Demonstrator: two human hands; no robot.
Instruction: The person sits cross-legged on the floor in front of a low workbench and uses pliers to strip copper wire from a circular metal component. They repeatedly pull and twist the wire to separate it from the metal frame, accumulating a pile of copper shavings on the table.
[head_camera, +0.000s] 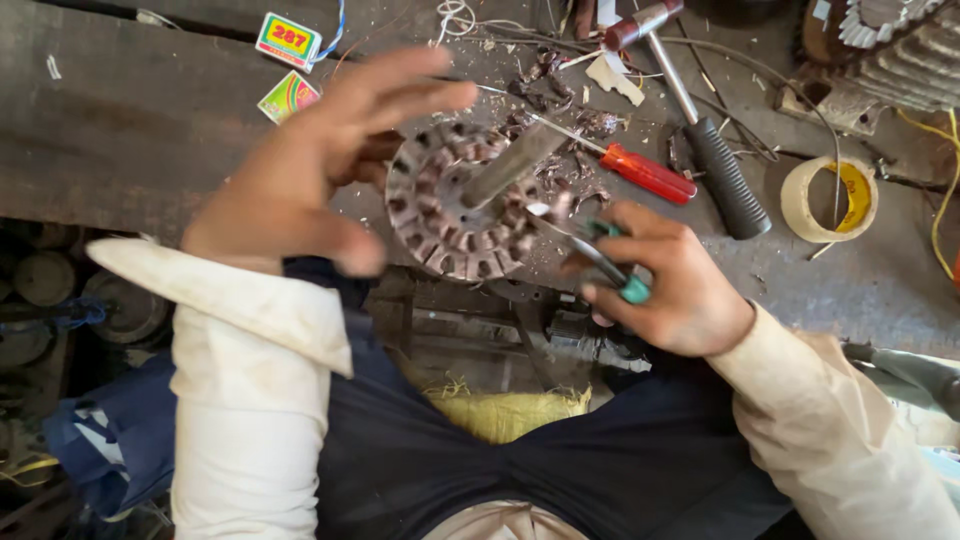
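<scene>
between one open left hand (300, 175) and one right hand (665, 275) gripping one pliers (590, 250), one stator (465, 205)

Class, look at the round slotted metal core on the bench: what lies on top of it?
A grey metal shaft lies across the core. The pliers in the right hand reach its rim. The left hand covers its left edge.

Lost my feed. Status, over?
Left hand open beside stator. Right hand grips pliers at its rim. Red screwdriver lies close behind.
</scene>
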